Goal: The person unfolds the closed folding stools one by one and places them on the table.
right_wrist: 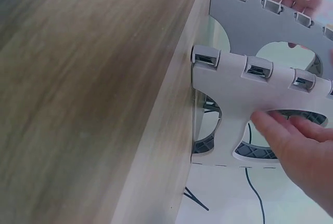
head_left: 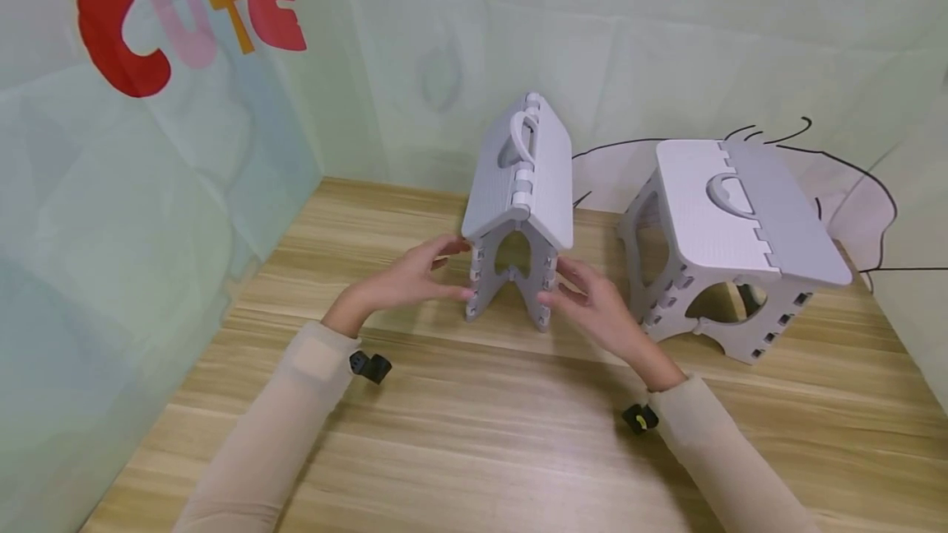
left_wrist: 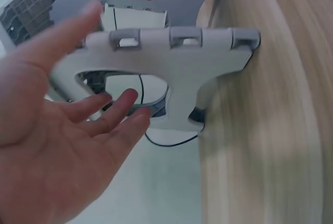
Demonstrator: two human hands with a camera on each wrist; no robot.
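Observation:
A half-folded grey and white step stool [head_left: 554,179] stands on the table, its top peaked like a roof and its looped handle upright. On its left side, my left hand [head_left: 415,274] has the thumb and fingers spread at the leg panel. In the left wrist view the fingers [left_wrist: 117,130] are loosely bent beside the panel's oval opening, gripping nothing. From the other side my right hand [head_left: 596,303] meets the right leg panel. The right wrist view shows its fingertips [right_wrist: 260,117] at the edge of that panel's opening; its thumb is not clearly seen there.
A second folding step stool [head_left: 722,229], fully unfolded with a flat top, stands to the right. Behind the wooden table [head_left: 474,426] hangs a pale cloth backdrop [head_left: 474,31] with line drawings and coloured letters. Both wrists carry small black cameras.

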